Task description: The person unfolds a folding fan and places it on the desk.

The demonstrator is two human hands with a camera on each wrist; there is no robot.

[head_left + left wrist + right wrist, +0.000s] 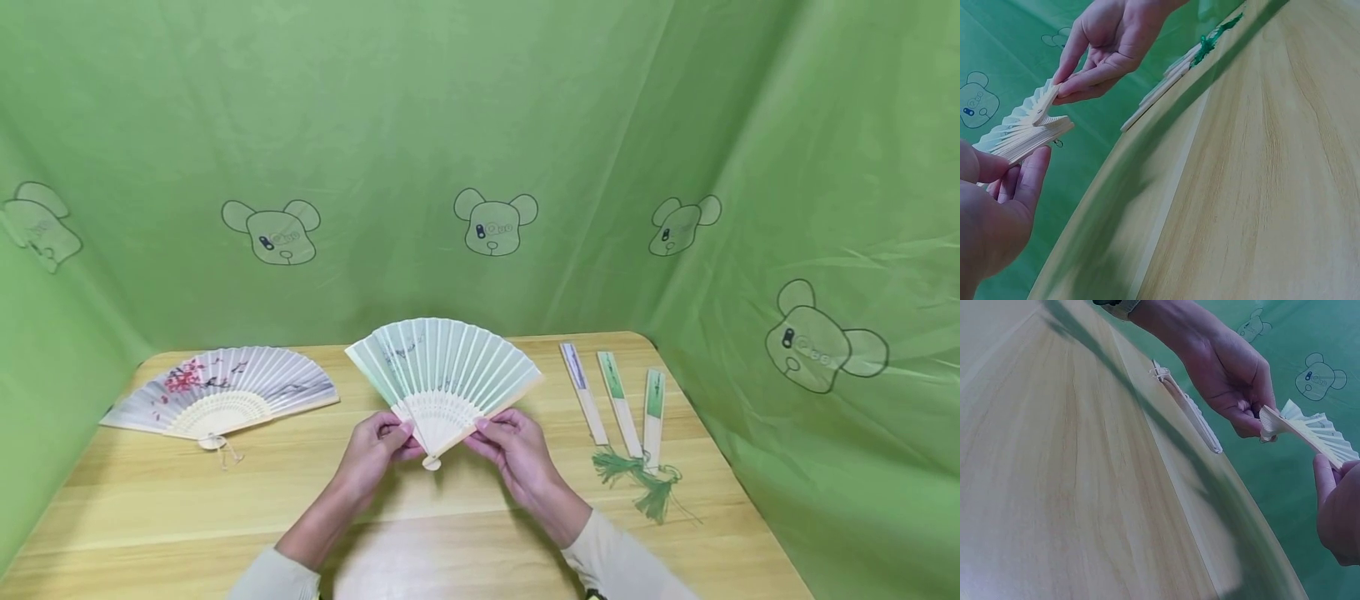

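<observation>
A pale green folding fan is spread wide above the table, its pleated leaf upward and its pivot end toward the person. My left hand pinches its left outer rib between thumb and fingers. On the other side my right hand pinches the right outer rib. In the left wrist view the fan's ribs stand bunched near the pivot, between the left hand and the right hand. The right wrist view shows the fan edge-on, with the right hand nearer the camera.
A spread grey fan with red blossoms lies on the table at the left. To the right lie three folded fans, one purple-topped and two green-topped, with green tassels. Green cloth walls surround the table.
</observation>
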